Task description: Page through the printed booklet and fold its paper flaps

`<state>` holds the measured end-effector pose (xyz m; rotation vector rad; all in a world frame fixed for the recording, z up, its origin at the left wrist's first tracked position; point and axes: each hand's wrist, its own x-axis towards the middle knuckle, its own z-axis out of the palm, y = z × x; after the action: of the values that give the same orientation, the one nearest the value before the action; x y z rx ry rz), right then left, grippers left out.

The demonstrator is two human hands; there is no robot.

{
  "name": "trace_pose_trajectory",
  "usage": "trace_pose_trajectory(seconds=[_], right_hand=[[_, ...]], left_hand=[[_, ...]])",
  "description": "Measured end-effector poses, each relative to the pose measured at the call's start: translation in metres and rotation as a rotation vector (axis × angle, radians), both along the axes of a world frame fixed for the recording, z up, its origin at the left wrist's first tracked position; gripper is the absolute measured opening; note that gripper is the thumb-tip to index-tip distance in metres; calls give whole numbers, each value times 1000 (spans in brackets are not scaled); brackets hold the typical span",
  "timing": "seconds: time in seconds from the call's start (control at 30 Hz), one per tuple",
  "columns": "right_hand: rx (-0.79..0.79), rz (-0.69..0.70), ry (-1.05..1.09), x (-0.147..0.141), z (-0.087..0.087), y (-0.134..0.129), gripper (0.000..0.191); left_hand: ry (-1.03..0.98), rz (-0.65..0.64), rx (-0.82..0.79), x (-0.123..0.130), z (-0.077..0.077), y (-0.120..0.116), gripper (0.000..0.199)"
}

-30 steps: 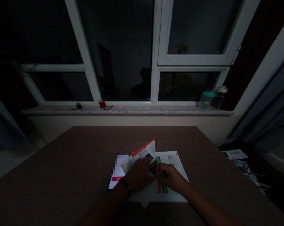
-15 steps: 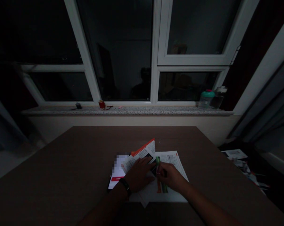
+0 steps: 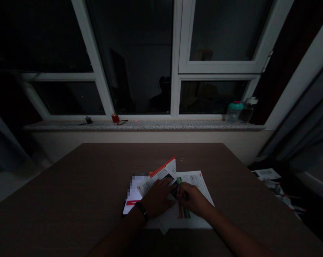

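Apparently light, limp and easily creased, the printed paper lies on the surface, best held by its edges. The left hand spreads flat over it; the right hand curls, any grip hidden from me.

Dim room. Your lit screen gave the brightest patch, its upper end pixelated. Your left hand and right hand sat in half-dark; shadow lay on the table between your forearms. Black window panes mirrored 1 faint silhouette. Edges stretched, wide-angle; print on the pages was too murky to read.
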<state>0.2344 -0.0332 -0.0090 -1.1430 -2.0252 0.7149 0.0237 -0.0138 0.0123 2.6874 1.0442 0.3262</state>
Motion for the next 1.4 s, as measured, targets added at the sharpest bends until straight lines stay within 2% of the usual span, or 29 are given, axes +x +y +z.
trace_pose_trajectory(seconds=[0.07, 0.2, 0.27, 0.53, 0.77, 1.0, 1.07, 1.2, 1.27, 1.4], right_hand=[[24, 26, 2, 1, 0, 0, 20], [70, 260, 5, 3, 2, -3, 21], [86, 322, 1, 4, 3, -4, 21], [201, 133, -70, 2, -2, 3, 21], [193, 297, -59, 4, 1, -4, 23], [250, 62, -49, 2, -1, 4, 21], [239, 97, -46, 3, -1, 3, 21], [224, 252, -82, 4, 2, -2, 20], [246, 194, -93, 3, 1, 0, 19], [259, -32, -87, 1, -3, 6, 19]], left_hand=[[-7, 0, 6, -1, -1, 0, 63], [-23, -4, 1, -1, -2, 1, 57], [-20, -3, -7, -1, -2, 1, 57], [9, 2, -19, 0, 1, 0, 62], [-8, -1, -14, 1, 2, -1, 61], [-4, 2, -17, 0, 0, -1, 66], [-16, -11, -7, -1, -1, -1, 67], [-32, -28, -1, -1, -2, 0, 68], [-31, -23, -7, 0, -1, 0, 66], [-25, -22, -4, -1, 0, 1, 66]])
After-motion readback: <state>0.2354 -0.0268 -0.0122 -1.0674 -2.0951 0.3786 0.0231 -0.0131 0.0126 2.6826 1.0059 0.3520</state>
